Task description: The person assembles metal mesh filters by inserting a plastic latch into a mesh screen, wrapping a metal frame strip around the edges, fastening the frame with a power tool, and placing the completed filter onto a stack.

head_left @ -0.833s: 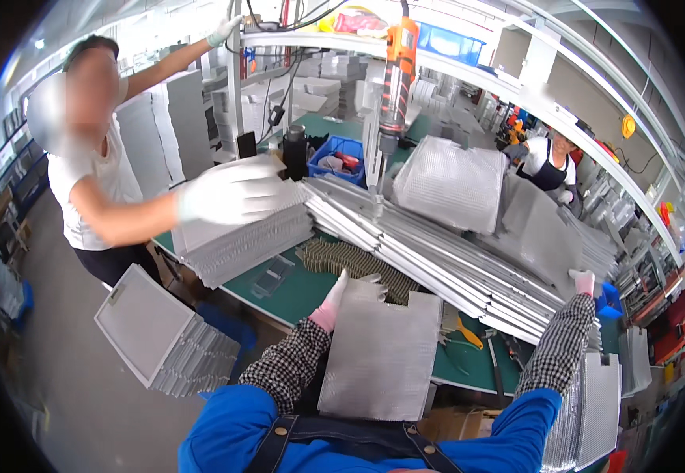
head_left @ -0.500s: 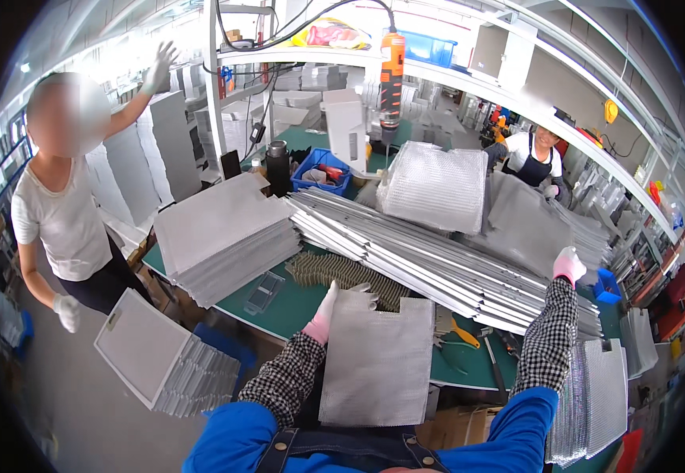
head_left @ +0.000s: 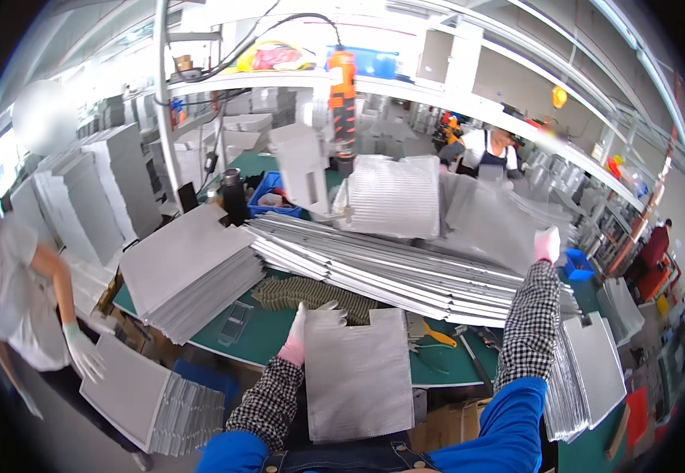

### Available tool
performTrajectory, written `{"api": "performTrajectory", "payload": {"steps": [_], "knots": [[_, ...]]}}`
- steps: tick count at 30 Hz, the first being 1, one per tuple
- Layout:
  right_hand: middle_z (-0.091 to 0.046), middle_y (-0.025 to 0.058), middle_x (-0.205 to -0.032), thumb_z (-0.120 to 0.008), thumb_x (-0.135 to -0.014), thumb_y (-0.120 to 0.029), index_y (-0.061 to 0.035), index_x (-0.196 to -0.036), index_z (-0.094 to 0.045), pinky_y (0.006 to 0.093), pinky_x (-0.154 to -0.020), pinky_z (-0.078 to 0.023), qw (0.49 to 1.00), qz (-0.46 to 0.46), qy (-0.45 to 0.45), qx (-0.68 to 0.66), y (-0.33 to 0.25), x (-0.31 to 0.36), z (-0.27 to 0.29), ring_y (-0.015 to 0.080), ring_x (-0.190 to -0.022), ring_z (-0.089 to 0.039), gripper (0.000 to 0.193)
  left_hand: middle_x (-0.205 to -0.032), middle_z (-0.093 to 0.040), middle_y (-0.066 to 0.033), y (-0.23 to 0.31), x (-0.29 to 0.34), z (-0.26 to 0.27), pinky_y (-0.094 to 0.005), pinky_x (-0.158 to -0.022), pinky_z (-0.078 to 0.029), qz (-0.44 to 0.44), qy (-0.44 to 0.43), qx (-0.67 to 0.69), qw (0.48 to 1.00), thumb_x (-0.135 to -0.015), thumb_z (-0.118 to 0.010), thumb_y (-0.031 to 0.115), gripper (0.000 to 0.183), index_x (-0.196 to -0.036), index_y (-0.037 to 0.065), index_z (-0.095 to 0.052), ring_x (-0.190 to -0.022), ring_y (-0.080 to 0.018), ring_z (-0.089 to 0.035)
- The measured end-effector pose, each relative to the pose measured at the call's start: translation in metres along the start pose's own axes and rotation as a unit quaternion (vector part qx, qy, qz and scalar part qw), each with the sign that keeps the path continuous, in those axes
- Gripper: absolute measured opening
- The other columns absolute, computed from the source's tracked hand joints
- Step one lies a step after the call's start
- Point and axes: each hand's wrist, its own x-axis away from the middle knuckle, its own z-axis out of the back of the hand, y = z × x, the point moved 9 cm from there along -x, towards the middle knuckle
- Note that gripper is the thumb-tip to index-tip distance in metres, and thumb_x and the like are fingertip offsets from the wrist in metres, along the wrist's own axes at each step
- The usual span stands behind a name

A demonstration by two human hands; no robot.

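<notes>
My left hand [head_left: 296,337], in a white glove with a pink palm, grips the upper left edge of a grey mesh panel [head_left: 358,378]. The panel stands nearly upright in front of my body, with a small notch in its top edge. My right hand [head_left: 547,244], gloved the same way, is stretched out over the right side of the table beside a spread of grey mesh sheets [head_left: 480,217]. Its fingers look curled in; whatever they may hold is hidden. A row of ribbed tan strips [head_left: 311,296] lies just beyond the held panel.
Long metal strips [head_left: 382,264] cross the green table [head_left: 224,327]. Panel stacks stand left [head_left: 188,268] and right [head_left: 587,370]. Pliers [head_left: 437,337] and a hammer [head_left: 475,359] lie near the front edge. An orange power screwdriver [head_left: 342,98] hangs overhead. Co-workers stand left [head_left: 23,292] and across [head_left: 488,154].
My view has swung, so the scene sits farther left. The co-worker at left has lowered a raised arm and moved nearer the picture's left rim. My left hand still holds the panel.
</notes>
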Motion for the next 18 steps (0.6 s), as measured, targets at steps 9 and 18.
{"api": "performTrajectory", "payload": {"steps": [9,18], "knots": [[-0.066,0.0115,-0.121,-0.059,-0.095,-0.013,-0.0026,-0.127,-0.061,0.0354,-0.096,-0.049,0.622,-0.187,-0.168,-0.742,0.014,0.044,0.113,0.0203,-0.113,-0.062,0.034,-0.146,-0.044,-0.0229,0.007,-0.01,0.003,-0.054,-0.108,-0.041,-0.007,-0.053,0.053,0.997,-0.095,-0.025,0.073,0.087,-0.15,0.007,-0.035,-0.127,-0.0356,-0.05],[-0.07,0.0125,-0.094,-0.056,-0.096,-0.013,0.0023,-0.123,-0.055,0.024,-0.06,-0.052,0.571,-0.236,-0.57,-0.542,-0.118,0.452,0.143,0.0142,-0.071,-0.066,0.031,-0.146,-0.043,-0.027,0.014,-0.006,-0.006,-0.0528,-0.108,-0.042,-0.029,0.018,-0.021,0.999,-0.095,-0.022,0.075,0.09,-0.152,0.006,-0.032,-0.127,-0.0382,-0.05]]}}
